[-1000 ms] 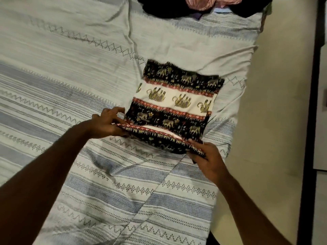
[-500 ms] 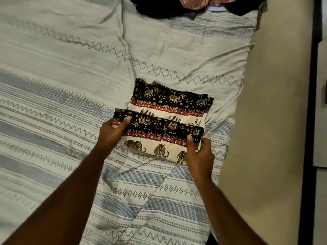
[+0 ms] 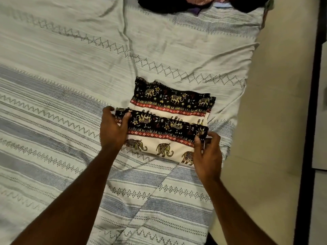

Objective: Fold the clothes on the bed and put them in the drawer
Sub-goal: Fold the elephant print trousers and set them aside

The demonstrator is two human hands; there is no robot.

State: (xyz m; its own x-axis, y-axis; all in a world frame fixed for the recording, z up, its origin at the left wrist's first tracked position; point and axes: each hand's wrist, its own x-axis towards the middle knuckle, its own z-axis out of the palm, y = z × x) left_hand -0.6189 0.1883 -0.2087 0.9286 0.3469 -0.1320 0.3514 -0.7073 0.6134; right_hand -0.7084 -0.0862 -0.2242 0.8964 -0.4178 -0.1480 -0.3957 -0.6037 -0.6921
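Two hands fold an elephant-print garment [image 3: 169,124] lying on the striped bed [image 3: 70,85]. Left hand [image 3: 113,129] and right hand [image 3: 207,152] each pinch an end of the folded-over flap. Next, likely: flatten it, then carry it to the drawer, unseen here.

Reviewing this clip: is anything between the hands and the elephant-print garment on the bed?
Nothing visible. The left hand and right hand each pinch an end of the elephant-print garment on the bedsheet. The drawer is not in view.
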